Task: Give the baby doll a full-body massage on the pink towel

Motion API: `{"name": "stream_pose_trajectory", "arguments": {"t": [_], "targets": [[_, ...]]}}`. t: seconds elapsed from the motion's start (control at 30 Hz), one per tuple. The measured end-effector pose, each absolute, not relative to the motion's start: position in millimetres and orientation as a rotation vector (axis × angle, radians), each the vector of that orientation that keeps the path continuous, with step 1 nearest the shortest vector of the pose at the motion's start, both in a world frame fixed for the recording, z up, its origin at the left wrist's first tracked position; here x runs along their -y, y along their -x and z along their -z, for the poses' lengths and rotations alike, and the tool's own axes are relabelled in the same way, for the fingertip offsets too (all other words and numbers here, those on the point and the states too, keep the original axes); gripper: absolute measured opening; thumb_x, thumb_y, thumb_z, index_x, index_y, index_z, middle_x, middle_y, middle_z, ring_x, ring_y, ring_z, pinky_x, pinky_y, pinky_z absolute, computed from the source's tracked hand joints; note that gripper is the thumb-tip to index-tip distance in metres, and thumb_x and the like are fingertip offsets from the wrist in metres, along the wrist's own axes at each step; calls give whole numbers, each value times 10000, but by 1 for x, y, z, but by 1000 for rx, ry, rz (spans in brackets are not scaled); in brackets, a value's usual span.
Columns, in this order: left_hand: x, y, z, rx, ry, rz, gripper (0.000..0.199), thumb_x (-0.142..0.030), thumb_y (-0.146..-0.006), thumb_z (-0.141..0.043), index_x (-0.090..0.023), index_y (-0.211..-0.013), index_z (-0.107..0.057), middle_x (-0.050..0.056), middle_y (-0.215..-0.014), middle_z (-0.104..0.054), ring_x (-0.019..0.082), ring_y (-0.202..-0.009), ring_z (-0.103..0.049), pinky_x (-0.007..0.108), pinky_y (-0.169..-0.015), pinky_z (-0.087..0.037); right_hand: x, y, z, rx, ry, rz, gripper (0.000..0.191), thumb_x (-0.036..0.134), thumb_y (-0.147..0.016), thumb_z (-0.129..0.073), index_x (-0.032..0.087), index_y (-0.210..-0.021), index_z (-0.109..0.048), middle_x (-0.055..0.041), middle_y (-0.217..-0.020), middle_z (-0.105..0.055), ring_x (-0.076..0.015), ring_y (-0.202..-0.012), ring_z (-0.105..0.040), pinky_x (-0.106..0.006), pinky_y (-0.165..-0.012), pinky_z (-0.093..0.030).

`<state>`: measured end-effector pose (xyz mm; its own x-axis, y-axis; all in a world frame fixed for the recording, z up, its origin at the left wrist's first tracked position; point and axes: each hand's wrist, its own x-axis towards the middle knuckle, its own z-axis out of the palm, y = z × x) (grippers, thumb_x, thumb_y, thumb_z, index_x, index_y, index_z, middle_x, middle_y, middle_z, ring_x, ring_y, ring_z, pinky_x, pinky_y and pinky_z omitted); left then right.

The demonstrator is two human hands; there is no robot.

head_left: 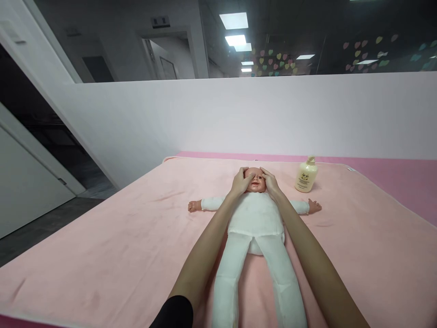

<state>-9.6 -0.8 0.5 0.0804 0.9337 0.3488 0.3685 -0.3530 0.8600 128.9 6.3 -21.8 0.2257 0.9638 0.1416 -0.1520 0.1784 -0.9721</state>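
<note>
A baby doll [256, 214] with a white cloth body lies on its back, arms spread wide and legs toward me. My left hand [241, 182] cups the left side of its head, the thumb reaching over the face near one eye. On the other side of the head, my right hand [271, 182] is curved against the temple, thumb beside the other eye. Between my hands the doll's mouth and nose show. The undersides of my fingers and the back of the doll's head are hidden.
A pale yellow pump bottle [306, 175] stands to the right, beyond the doll's outstretched arm. Under everything is a pink blanket [136, 255]. A white wall [273, 118] rises behind the table, with dark glass [290, 32] above it.
</note>
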Motion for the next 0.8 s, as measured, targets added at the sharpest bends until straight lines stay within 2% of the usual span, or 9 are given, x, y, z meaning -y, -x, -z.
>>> {"name": "stream_pose_trajectory", "arguments": {"t": [0.2,0.33,0.47,0.63,0.8], "targets": [[4,10,-8,-1344,-1779,-1249,330,-328,-793,-494,-198,-1093,-541,56,-1146,-615,185,-1043,-556,303,-904,-409,-10,-132,25,1003,1051,-1003,495,110,-642,-430,231,-1060,-664,33,-1249,-571,-169,-1223,-462,-330,-1048,-347],[6,12,-12,-1307,-1762,-1232,299,-296,-829,-424,-200,-1081,-552,45,-1138,-621,171,-1050,-554,295,-919,-403,-13,-133,27,1009,1061,-972,480,136,-633,-433,250,-1031,-678,48,-1198,-606,-175,-1200,-480,-342,-1030,-367],[6,14,-14,-1269,-1736,-1204,345,-214,-800,-391,-182,-1099,-560,45,-1167,-611,176,-1092,-534,300,-959,-387,-12,-133,26,987,1084,-982,453,181,-642,-447,247,-1025,-680,45,-1179,-619,-194,-1179,-497,-355,-997,-398],[3,16,-11,-1205,-1692,-1218,441,-131,-730,-360,-157,-1117,-571,58,-1210,-591,179,-1135,-514,303,-984,-382,-5,-135,19,939,1065,-1070,432,175,-646,-478,212,-1025,-680,15,-1203,-604,-211,-1180,-498,-322,-954,-440],[5,13,-10,-1213,-1600,-1235,433,-172,-751,-357,-168,-1129,-569,49,-1216,-590,171,-1139,-514,287,-968,-395,0,-133,15,962,1037,-1088,352,324,-708,-543,225,-1022,-666,0,-1217,-595,-222,-1175,-504,-337,-940,-458]]}}
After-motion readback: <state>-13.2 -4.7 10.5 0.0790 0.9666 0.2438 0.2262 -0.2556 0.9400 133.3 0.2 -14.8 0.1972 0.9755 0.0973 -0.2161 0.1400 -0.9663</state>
